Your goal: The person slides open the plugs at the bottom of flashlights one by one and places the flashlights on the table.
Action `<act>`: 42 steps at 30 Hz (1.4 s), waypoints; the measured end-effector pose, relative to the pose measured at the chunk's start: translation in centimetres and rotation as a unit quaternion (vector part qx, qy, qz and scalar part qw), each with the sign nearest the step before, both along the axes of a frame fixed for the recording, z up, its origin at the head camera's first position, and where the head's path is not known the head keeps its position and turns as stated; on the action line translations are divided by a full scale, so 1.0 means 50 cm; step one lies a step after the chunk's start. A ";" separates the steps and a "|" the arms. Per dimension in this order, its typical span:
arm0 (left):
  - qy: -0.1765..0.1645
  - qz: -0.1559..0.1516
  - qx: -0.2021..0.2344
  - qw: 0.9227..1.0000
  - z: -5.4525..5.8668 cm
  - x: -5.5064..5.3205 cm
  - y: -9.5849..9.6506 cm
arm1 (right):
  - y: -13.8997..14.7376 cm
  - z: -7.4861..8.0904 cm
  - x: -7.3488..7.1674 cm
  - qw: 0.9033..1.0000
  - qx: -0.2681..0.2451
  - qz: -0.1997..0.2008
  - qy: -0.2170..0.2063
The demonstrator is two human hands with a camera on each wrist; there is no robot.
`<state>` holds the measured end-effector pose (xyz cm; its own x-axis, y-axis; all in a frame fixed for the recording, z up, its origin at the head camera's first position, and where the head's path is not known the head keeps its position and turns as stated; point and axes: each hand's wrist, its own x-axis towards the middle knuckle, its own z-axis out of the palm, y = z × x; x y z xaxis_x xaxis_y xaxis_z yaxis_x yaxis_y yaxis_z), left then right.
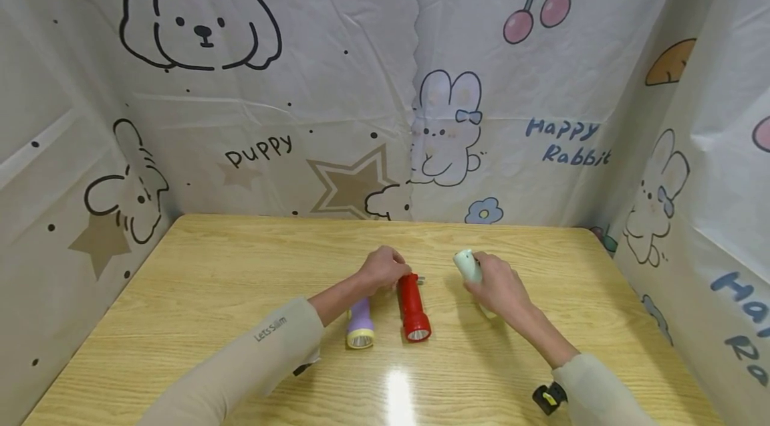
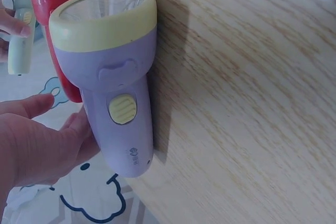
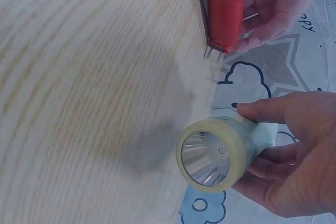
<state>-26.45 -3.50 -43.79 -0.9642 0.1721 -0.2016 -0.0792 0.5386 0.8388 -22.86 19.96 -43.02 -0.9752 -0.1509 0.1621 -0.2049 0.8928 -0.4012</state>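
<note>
A pale green flashlight with a cream rim is gripped by my right hand above the table. Its lens faces the right wrist camera. My left hand is at the tail of a red flashlight, thumb and fingers loosely spread; whether they touch it is hard to tell. The red flashlight lies lens toward me, with metal prongs sticking out at its tail. Left of it lies a purple flashlight with a yellow rim and switch, partly hidden by my left forearm in the head view.
The wood-grain table is bordered by printed cloth at the back and both sides. A dark wrist device shows by the right sleeve. A bright light reflection lies on the table's front part.
</note>
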 end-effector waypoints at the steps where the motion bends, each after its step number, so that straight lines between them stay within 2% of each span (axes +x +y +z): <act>1: 0.006 0.000 -0.003 1.000 0.000 -0.001 0.000 | 0.000 0.000 0.000 1.000 -0.002 0.001 0.002; 15: 0.058 0.006 -0.007 0.998 0.016 -0.001 0.004 | -0.009 0.004 0.002 0.999 -0.027 -0.005 0.018; 27: 0.054 0.009 0.008 0.998 0.031 0.006 0.022 | -0.011 0.000 0.002 0.998 -0.044 0.004 0.038; 42: 0.093 0.013 0.049 0.994 0.041 0.008 0.026 | -0.024 0.008 0.008 0.997 -0.050 0.016 0.060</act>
<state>-26.06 -2.20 -41.74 -0.9876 0.1567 -0.0031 0.0692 0.4542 0.8882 -22.48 18.78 -42.60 -0.9426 -0.1594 0.2933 -0.2850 0.8417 -0.4586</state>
